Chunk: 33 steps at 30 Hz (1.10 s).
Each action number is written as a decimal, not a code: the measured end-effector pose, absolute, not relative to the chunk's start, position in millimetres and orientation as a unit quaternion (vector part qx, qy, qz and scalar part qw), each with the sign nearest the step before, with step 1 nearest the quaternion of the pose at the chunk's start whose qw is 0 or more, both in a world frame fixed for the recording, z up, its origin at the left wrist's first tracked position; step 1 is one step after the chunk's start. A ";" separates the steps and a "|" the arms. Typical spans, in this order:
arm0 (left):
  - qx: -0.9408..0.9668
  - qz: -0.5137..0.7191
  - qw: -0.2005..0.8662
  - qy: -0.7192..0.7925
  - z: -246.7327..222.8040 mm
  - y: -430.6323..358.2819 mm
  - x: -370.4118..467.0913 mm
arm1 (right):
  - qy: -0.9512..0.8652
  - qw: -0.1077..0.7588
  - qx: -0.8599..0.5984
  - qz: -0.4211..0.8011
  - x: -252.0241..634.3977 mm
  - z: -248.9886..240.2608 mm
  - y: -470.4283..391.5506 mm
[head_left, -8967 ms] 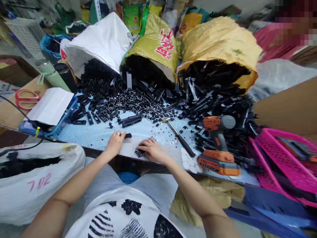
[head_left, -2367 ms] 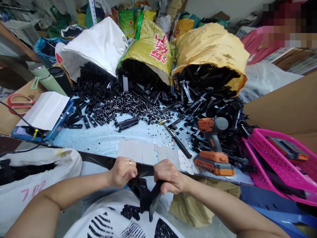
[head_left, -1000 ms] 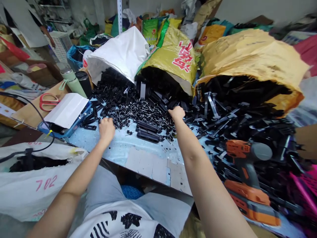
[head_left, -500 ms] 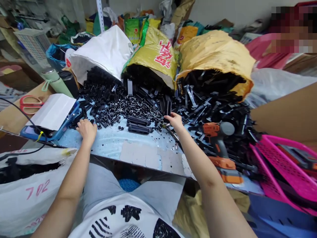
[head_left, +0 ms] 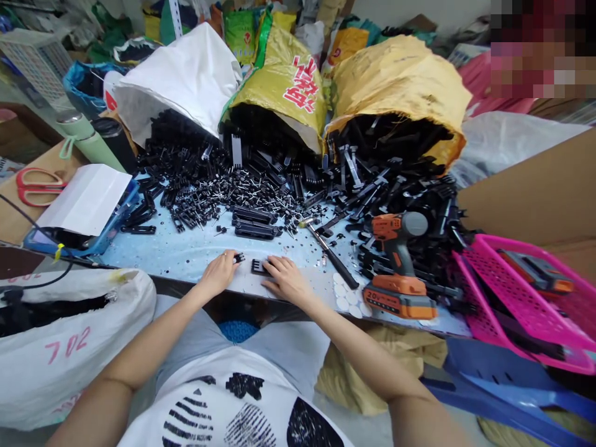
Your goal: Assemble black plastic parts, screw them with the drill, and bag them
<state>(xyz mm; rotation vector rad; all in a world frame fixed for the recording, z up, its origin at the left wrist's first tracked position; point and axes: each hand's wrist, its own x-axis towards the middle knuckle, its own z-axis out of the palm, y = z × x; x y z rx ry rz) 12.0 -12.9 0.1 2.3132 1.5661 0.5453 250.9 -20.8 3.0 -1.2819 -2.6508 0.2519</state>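
Close to the table's front edge, my left hand [head_left: 220,272] is closed on a small black plastic part [head_left: 238,257] that pokes out past its fingertips. My right hand [head_left: 287,279] grips a black pronged plastic piece [head_left: 258,267], which lies on the grey cardboard at the table's edge. A short gap separates the two parts. Behind the hands lie a few long black plastic pieces [head_left: 255,222] side by side. A heap of small black pins [head_left: 233,189] with metal shanks spreads beyond them. To the right of my right hand rests a hammer [head_left: 331,251] with a black handle.
A white sack [head_left: 186,74], a green-yellow sack [head_left: 279,87] and a yellow sack [head_left: 400,87] spill black parts onto the table. An orange cordless drill [head_left: 400,267] stands at right beside a pink basket [head_left: 526,298]. Red scissors [head_left: 40,186] lie at far left.
Both hands have come from the parts piles to the table's front edge, near each other, each now with a black part. The hammer shows fully. The view has shifted slightly.
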 end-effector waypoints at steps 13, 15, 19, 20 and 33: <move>0.693 0.387 0.297 0.531 38.2 -20.5 31.3 | -0.536 0.379 -0.427 0.621 191.3 26.2 -7.2; 0.706 0.393 0.261 0.528 39.0 -23.1 31.7 | -0.597 0.373 -0.417 0.575 200.1 27.1 -3.6; 0.726 0.392 0.213 0.523 38.5 -28.9 37.3 | -0.720 0.335 -0.397 0.459 215.6 28.9 2.1; 0.720 0.405 0.205 0.525 38.7 -30.0 40.9 | -0.729 0.335 -0.399 0.444 215.2 28.9 1.0; 0.661 0.375 0.190 0.621 12.9 -28.2 47.9 | -0.793 0.216 -0.540 0.178 238.8 21.2 44.4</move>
